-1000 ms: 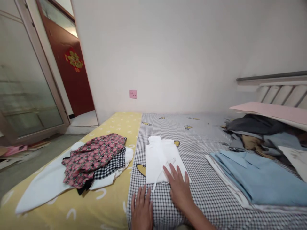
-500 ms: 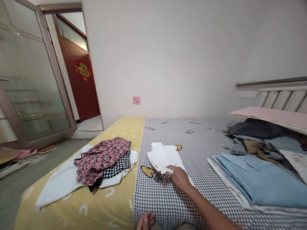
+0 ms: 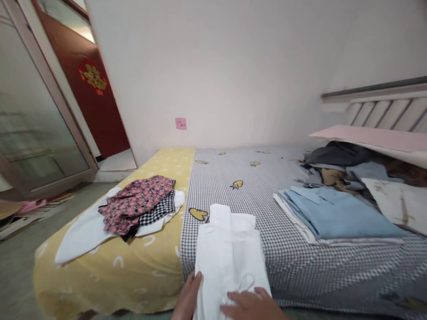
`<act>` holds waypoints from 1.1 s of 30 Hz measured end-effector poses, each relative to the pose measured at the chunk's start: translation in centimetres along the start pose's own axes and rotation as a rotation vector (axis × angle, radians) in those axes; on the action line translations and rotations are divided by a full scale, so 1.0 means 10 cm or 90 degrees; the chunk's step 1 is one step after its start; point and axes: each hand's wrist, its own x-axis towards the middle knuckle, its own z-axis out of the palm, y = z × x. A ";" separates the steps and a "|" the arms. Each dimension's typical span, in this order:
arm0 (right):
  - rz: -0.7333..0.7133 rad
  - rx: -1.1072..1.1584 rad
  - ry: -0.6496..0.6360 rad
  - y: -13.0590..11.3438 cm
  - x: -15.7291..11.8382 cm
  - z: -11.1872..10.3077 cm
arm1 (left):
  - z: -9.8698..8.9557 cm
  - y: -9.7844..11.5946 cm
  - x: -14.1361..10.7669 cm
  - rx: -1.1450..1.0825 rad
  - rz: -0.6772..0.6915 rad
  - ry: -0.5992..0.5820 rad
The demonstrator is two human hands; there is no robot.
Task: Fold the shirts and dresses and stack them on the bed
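Note:
A white folded garment point(image 3: 228, 258) lies lengthwise on the grey gingham bed sheet point(image 3: 300, 271), its near end at the bottom of the view with a thin white tie on top. My left hand point(image 3: 188, 298) presses against its left edge. My right hand point(image 3: 248, 305) lies flat on its near end, fingers spread. Neither hand visibly grips the cloth. The bottom edge of the view cuts off both hands.
To the right lies a folded light blue cloth stack point(image 3: 333, 215), with a dark clothes pile point(image 3: 336, 155) and pink board point(image 3: 373, 137) behind it. Pink floral and checked garments point(image 3: 133, 206) lie on the yellow sheet point(image 3: 110, 284). A glass door point(image 3: 36, 120) stands at left.
The white garment, bunched under my right hand earlier, now lies flat, unfolded longer and nearer to me. Both hands are on its near end. The view has tilted slightly.

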 end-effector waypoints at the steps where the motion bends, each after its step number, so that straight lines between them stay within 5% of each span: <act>1: 0.061 0.042 -0.007 0.10 -0.04 -0.10 | -0.04 0.04 0.00 0.042 0.021 0.027; 5: 0.418 0.111 0.216 0.53 -0.06 -0.52 | -0.14 0.20 0.03 0.297 0.195 0.146; 12: 0.487 0.306 0.389 0.81 0.17 -0.20 | 0.31 0.47 0.18 0.693 0.453 0.180; 18: 0.566 0.182 0.374 0.81 0.23 -0.12 | 0.82 0.69 0.32 0.985 0.409 0.089; 23: 0.536 0.319 0.413 0.83 0.27 -0.13 | 0.97 0.65 0.38 1.016 0.355 0.056; 25: 0.497 0.356 0.406 0.81 0.23 -0.14 | 0.90 0.61 0.34 0.999 0.423 0.075; 28: 0.396 0.323 0.365 0.73 0.04 -0.19 | 0.62 0.52 0.21 0.969 0.683 0.035; 31: 0.249 0.378 0.193 0.70 -0.25 -0.28 | 0.18 0.37 0.08 0.920 0.984 -0.186; 33: 0.252 0.468 0.169 0.74 -0.38 -0.35 | -0.10 0.31 0.03 0.910 1.031 -0.346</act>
